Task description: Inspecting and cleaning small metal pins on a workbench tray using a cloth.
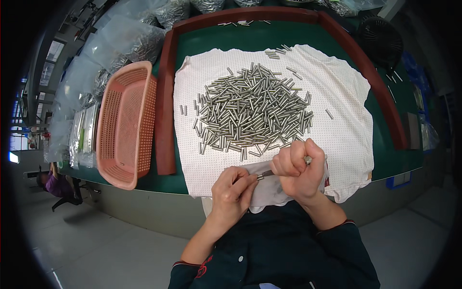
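A large heap of short metal pins (250, 108) lies on a white dotted cloth (346, 96). At the cloth's near edge, my left hand (231, 190) pinches one small metal pin (260, 177) between thumb and fingers. Close beside it, my right hand (301, 168) is closed in a fist around a slim tool; its light handle end (308, 159) pokes out by the thumb, and a thin shaft (267, 172) points toward the pin. The fingers hide the tool's exact kind. Under both hands lies a greyish, stained cloth (269, 192).
A pink plastic basket (144, 120) stands left of a dark red wooden border (166, 106) that frames the green tabletop (207, 38). Bags of metal parts (137, 41) line the back left. A black round object (380, 41) sits back right. A person in purple (55, 185) is far left.
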A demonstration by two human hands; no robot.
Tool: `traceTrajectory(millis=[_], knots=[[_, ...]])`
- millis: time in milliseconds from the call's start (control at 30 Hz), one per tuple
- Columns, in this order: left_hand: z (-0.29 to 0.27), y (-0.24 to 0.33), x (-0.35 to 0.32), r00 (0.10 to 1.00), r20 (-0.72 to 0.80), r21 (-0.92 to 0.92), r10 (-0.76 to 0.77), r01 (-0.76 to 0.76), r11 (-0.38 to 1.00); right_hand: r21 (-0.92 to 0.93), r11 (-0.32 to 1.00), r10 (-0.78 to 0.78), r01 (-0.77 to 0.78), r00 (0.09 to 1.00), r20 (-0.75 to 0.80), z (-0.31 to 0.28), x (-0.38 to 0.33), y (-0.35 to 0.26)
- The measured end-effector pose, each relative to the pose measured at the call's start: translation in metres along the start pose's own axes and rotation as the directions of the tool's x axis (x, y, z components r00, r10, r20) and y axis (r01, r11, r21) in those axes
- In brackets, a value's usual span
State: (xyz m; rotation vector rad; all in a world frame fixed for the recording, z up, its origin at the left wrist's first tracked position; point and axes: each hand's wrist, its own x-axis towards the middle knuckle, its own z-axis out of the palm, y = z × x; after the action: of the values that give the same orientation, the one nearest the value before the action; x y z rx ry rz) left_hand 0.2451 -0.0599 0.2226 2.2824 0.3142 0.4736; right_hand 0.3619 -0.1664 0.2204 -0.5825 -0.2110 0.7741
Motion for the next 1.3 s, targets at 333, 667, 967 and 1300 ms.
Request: traceTrajectory(millis=[333, 667, 967, 1300], knots=[[0.001, 0.000, 0.001, 1.000, 0.015, -0.012, -0.018, 0.018, 1.000, 0.016, 0.997, -0.077, 0.077, 0.995, 0.059, -0.001, -0.001, 0.004], [-0.002, -0.002, 0.003, 0.999, 0.028, -0.009, 0.023, -0.022, 1.000, -0.264, 0.957, -0.089, 0.122, 0.987, 0.136, 0.013, -0.004, 0.012], [-0.006, -0.001, 0.004, 0.988, 0.077, 0.104, 0.131, -0.138, 0.985, -0.064, 0.993, -0.093, 0.094, 0.995, 0.023, 0.003, -0.007, 0.006], [-0.010, 0.000, 0.004, 0.937, 0.264, 0.278, 0.226, -0.299, 0.913, 0.157, 0.985, -0.062, 0.076, 0.994, -0.094, -0.004, -0.005, -0.005]])
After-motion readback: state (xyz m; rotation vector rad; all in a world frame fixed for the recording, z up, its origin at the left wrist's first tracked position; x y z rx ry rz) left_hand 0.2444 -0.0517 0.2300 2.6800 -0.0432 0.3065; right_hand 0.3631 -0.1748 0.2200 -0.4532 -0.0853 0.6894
